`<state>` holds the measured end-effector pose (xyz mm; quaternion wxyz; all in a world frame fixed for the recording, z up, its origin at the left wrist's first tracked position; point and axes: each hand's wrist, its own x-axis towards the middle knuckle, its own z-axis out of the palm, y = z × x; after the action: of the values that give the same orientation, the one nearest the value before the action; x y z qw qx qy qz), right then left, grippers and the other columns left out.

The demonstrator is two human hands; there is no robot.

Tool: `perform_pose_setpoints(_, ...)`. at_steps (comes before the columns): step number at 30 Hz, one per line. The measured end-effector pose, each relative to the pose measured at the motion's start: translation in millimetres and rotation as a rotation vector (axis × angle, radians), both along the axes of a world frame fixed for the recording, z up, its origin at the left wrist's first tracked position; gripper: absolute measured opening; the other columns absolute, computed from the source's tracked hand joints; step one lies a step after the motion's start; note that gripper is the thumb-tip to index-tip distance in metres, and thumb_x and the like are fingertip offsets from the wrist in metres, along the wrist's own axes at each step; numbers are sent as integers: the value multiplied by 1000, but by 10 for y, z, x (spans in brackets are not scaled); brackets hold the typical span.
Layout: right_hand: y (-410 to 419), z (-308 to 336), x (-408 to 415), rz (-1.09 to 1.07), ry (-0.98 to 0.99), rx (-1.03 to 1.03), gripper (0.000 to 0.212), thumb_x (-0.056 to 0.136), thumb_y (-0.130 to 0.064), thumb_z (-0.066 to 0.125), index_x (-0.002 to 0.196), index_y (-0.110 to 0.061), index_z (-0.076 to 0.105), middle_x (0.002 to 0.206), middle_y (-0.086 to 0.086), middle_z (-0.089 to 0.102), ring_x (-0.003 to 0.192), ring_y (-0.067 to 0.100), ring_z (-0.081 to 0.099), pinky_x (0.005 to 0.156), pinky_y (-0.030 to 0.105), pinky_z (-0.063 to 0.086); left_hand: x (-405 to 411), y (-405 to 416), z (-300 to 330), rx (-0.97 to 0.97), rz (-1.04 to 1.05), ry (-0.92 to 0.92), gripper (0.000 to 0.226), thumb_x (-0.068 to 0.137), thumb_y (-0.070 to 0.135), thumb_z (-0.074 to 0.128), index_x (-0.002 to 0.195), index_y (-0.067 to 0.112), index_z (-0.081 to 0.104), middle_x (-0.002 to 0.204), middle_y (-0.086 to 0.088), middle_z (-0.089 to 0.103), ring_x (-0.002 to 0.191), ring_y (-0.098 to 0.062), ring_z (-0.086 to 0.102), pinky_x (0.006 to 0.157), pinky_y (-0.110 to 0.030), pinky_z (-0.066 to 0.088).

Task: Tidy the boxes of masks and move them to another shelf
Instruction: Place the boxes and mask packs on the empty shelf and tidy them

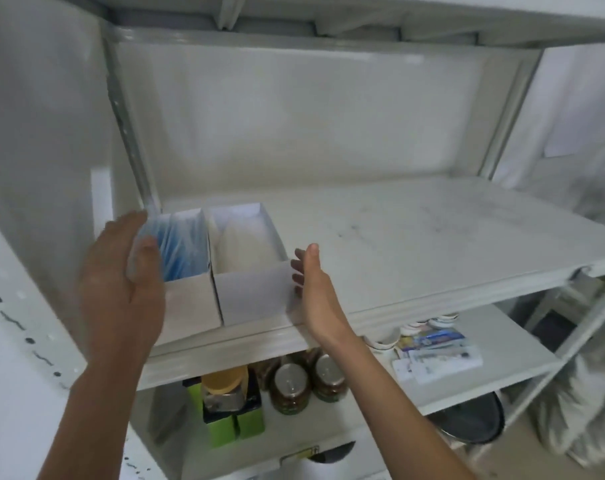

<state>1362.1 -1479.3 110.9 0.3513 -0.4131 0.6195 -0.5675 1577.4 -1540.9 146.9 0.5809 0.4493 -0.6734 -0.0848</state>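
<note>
Two open-topped white cardboard boxes, the blue-mask box [181, 271] and the white-mask box [249, 265], sit touching at the white metal shelf's [432, 244] 8 o'clock corner. Left hand [121, 289] and right hand [315, 292] flank them, fingers straight, gripping nothing. Placement looks nearly finished; only squaring up seems left.

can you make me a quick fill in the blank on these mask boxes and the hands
1. The left box holds ____ masks.
2. The right box holds ____ masks.
3. The two boxes stand ____ on the shelf.
4. The left hand and right hand both have ____ fingers.

Missing: blue; white; side by side; straight
</note>
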Motion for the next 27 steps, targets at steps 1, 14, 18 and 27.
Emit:
perform_pose_setpoints(1, 86, -47, -58, -49, 64, -43, 101, 75, -94, 18, 149, -30, 46, 150, -6, 51, 137, 12, 47, 118, 41, 34, -84, 21, -12, -114, -51, -56, 39, 106, 34, 42, 139, 18, 57, 142, -5, 60, 133, -29, 53, 114, -51, 40)
perform_pose_setpoints(14, 2365, -483, -1848, -847, 541, 83, 26, 93, -18, 61, 119, -21, 64, 119, -3, 62, 111, 16, 56, 93, 39, 49, -2895, 1292, -542, -372, -950, -260, 24, 89, 11, 57, 105, 12, 74, 114, -3, 69, 108, -24, 63, 97, -35, 49)
perform_pose_setpoints(18, 3495, -548, -2263, -1060, 774, 452, 32, 89, -21, 64, 119, -14, 67, 120, 10, 64, 115, 32, 54, 94, 41, 42, -3898, 2075, -772, -225, -1162, -567, 38, 91, 36, 51, 122, 22, 67, 126, 5, 62, 116, -19, 54, 100, -38, 47)
perform_pose_setpoints(27, 5990, -788, -2532, -1340, 647, 1061, 56, 92, -45, 56, 140, -18, 51, 144, 11, 48, 131, 34, 42, 105, 44, 39, -5379, 4348, -1235, -326, -1545, -924, 57, 95, 53, 50, 146, 29, 45, 146, 4, 47, 136, -21, 42, 108, -40, 36)
